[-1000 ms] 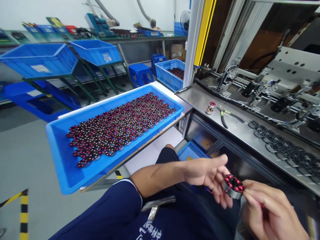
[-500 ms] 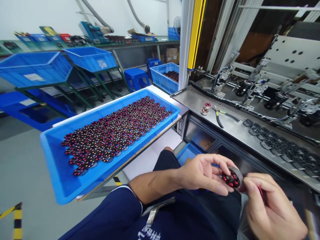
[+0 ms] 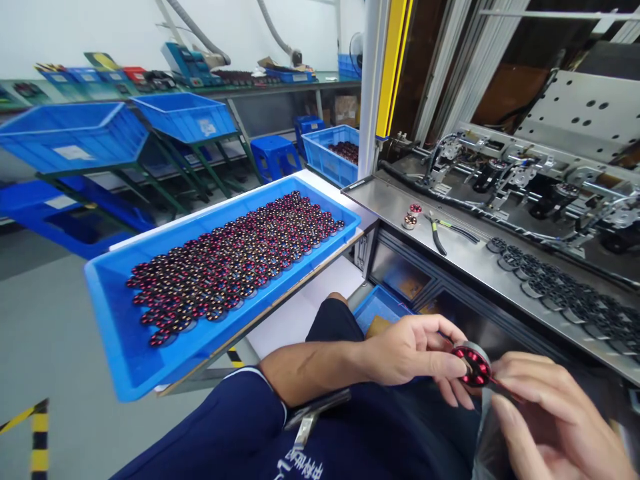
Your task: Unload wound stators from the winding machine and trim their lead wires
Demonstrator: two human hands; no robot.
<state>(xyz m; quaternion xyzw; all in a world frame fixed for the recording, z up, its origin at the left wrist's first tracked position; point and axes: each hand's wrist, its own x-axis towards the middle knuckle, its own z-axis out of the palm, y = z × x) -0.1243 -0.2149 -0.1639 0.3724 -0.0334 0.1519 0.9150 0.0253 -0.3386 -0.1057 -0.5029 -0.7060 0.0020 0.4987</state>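
Note:
My left hand (image 3: 417, 353) grips a round motor part (image 3: 473, 365) with red coils and a grey rim, thumb on its face. Close on its right side is my right hand (image 3: 555, 407), its fingers bent around thin red wires (image 3: 505, 389) that run from the part; the thumb is apart from the fingers, and the exact grip is hard to see. Left of my arms, a blue tray (image 3: 107, 333) bears many similar coil parts (image 3: 235, 260) with red and copper windings.
Pliers (image 3: 439, 233) and two small coil parts (image 3: 411, 217) lie on the metal ledge (image 3: 370, 193). Rows of black rings (image 3: 565, 280) line its right side, before a machine (image 3: 530, 160). A blue bin (image 3: 380, 307) stands below the ledge.
The part in my left hand has turned and shifted slightly right, and my left thumb now lies on its face. My right thumb has come away from the right fingers.

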